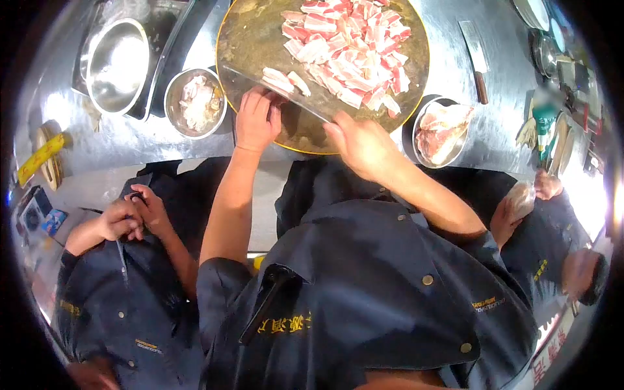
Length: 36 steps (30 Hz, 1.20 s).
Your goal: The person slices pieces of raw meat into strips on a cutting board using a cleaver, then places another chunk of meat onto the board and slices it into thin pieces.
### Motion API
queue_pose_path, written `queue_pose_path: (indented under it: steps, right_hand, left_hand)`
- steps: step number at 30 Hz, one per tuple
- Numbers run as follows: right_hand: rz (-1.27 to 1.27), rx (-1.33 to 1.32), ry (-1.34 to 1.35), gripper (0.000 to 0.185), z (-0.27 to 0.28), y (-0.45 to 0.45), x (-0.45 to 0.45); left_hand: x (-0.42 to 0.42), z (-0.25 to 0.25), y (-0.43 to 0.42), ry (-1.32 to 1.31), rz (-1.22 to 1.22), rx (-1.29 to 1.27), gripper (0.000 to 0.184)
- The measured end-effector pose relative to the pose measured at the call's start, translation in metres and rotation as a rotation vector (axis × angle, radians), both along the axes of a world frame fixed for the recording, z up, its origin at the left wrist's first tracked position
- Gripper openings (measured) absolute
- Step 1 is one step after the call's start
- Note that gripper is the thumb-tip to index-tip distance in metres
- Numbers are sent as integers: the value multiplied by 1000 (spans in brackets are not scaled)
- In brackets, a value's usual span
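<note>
A round cutting board [247, 39] holds a heap of sliced pink and white meat [354, 49] on its upper right part. My right hand [364, 146] is closed round the handle end of a large knife [286, 92], whose blade slants up to the left across the board's lower part. A few slices [278, 79] lie just beyond the blade. At the board's lower left edge, my left hand [258, 117] has its fingers bent and pressed near the blade; whether they hold meat is hidden.
Left of the board are a bowl of meat scraps [195, 104] and a large metal bowl [118, 65]. To the right, a bowl holds a meat piece [442, 133], with a cleaver [474, 49] above it. Co-workers' hands [123, 218] show left and right [510, 218].
</note>
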State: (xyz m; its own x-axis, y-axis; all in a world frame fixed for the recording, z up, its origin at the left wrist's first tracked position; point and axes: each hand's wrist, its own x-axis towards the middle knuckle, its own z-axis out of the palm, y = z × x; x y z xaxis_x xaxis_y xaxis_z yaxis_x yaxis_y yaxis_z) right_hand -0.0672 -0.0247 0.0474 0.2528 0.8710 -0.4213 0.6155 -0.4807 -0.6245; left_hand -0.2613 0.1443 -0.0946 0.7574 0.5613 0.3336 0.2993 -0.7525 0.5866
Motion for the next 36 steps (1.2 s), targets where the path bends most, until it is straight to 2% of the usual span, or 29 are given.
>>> queue_pose_path:
  steps: [3, 5, 9, 11, 13, 15, 16, 20, 21, 23, 25, 29, 31, 33, 34, 36]
  right_hand:
    - [-13, 17, -20, 37, 10, -14, 0]
    - [-8, -36, 1, 39, -1, 3, -4]
    - [22, 52, -24, 39, -15, 14, -8]
    - [4, -3, -35, 40, -7, 0, -8]
    - [2, 7, -29, 40, -11, 4, -7]
    - [36, 7, -36, 41, -19, 23, -8]
    - [21, 59, -51, 37, -26, 33, -12]
    - [5, 206, -19, 40, -56, 57, -12]
    - [-5, 211, -20, 40, -51, 59, -12]
    - [91, 47, -27, 51, -42, 66, -9]
    - [60, 76, -6, 51, -37, 83, -10]
    - [73, 79, 65, 52, -21, 82, -5]
    - [1, 193, 55, 50, -25, 71, -8]
    - [116, 164, 107, 49, -9, 36, 1]
    - [67, 77, 99, 49, -18, 19, 3]
    - [5, 7, 113, 50, -38, -14, 16]
  left_hand:
    - [-2, -1, -1, 32, 4, -5, 30]
    - [0, 1, -1, 17, -20, 4, 29]
    - [2, 0, 0, 23, -4, 58, 29]
    - [-2, -6, -4, 94, -52, 30, 28]
    - [2, -8, 0, 37, -119, -33, 36]
    - [2, -3, 2, 62, -56, -20, 37]
    - [3, -4, 5, 87, 15, -27, 41]
    - [13, -5, 26, 39, 77, 53, 44]
    - [12, -5, 26, 38, 67, 58, 44]
    - [13, -8, 26, 33, 66, 39, 42]
    - [17, -6, 26, -16, 55, 156, 33]
    - [23, 1, 24, 63, 16, 209, 36]
    - [24, 11, 18, 112, 31, 264, 38]
    - [30, 16, 8, 90, 237, 65, 45]
    - [35, 8, 6, -72, 339, -136, 49]
    - [39, 14, 10, -135, 379, -167, 51]
